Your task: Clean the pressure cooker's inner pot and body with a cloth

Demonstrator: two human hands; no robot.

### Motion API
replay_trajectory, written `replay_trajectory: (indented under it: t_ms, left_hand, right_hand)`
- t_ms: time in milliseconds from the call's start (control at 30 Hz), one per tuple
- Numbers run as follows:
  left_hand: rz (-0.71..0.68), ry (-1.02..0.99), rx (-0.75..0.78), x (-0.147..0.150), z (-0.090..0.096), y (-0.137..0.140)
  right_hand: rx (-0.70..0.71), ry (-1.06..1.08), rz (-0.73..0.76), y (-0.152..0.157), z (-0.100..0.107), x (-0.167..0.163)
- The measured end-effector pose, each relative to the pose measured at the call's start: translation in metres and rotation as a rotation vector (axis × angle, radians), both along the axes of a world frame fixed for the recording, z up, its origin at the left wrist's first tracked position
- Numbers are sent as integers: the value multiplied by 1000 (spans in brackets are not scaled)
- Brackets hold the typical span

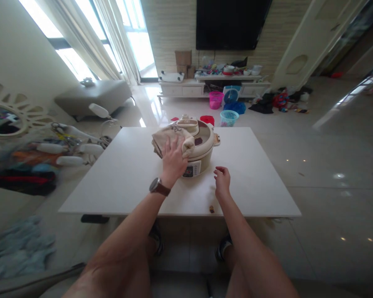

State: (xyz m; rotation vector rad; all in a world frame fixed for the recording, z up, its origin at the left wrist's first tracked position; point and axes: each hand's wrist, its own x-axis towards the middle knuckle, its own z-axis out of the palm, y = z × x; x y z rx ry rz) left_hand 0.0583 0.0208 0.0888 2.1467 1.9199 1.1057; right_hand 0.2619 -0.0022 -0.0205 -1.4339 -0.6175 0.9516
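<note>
A beige electric pressure cooker point(205, 154) stands on the white table point(112, 182), its control panel facing me. Over the left part of its lid lies a folded beige cloth point(163, 138) with a dark print. My left hand point(174, 155), a watch on its wrist, rests on this cloth with fingers spread flat. To the right of the cooker my right hand point(223, 180) hovers just above the tabletop, fingers loosely bent and apart, and nothing shows in it. Close to the table's front edge lies a small brown and yellow object point(211, 209), too small to name.
Beyond the table stand a light blue basket point(229, 118), a pink basket point(216, 100) and a red container point(207, 120). A lamp with several white shades point(70, 161) is at the left. A grey bench point(96, 96) sits by the window.
</note>
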Motion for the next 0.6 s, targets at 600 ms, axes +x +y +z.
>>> replay_trajectory:
  t_ms: [600]
  left_hand:
    - [25,-4,-24,-17,10,27]
  right_hand:
    - [7,117,24,-4,14,-5]
